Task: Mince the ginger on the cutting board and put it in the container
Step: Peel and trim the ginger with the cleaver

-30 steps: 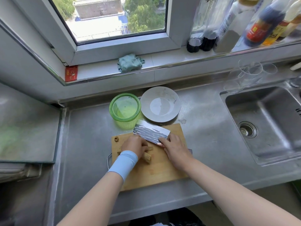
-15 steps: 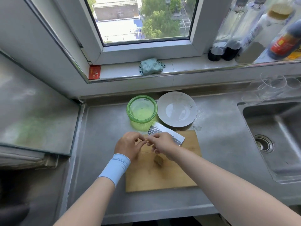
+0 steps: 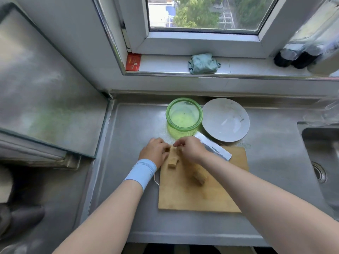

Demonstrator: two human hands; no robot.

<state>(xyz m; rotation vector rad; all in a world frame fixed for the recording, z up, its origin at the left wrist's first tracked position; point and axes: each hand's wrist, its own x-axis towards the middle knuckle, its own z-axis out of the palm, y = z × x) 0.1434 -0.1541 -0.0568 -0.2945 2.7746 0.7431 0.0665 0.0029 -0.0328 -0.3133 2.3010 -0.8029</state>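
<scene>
The ginger, lying far-to-near at the board's far-left corner, is held by the left grip; the right grip's hold cannot be told.

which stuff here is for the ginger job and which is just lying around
For the job: ginger, cutting board, cleaver, green container.
Lying about: white plate, cloth, red card, bottles, sink.
</scene>
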